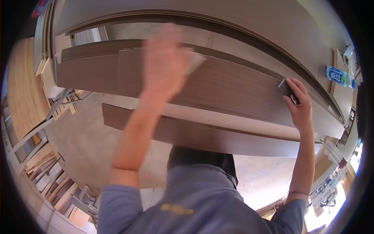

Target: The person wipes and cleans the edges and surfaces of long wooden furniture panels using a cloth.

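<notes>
My left hand (163, 64) is smeared by motion above a long brown board (241, 80). A pale flat piece (196, 63), perhaps a cloth or paper, sticks out beside its thumb and seems to be held by it. My right hand (300, 97) is closed round a small dark tool (287, 89) with a short greyish metal edge, near the right end of the board. The fingers hide most of that tool, so its exact kind does not show. Other brown boards lie beneath and behind the long one, partly covered.
Nearer to me a separate narrow brown board (218, 136) runs crosswise. Large brown panels (233, 11) stand at the far side. A blue-labelled drink bottle (340, 76) lies at the right. Light wood panels (25, 85) and stacked offcuts (54, 183) are at the left.
</notes>
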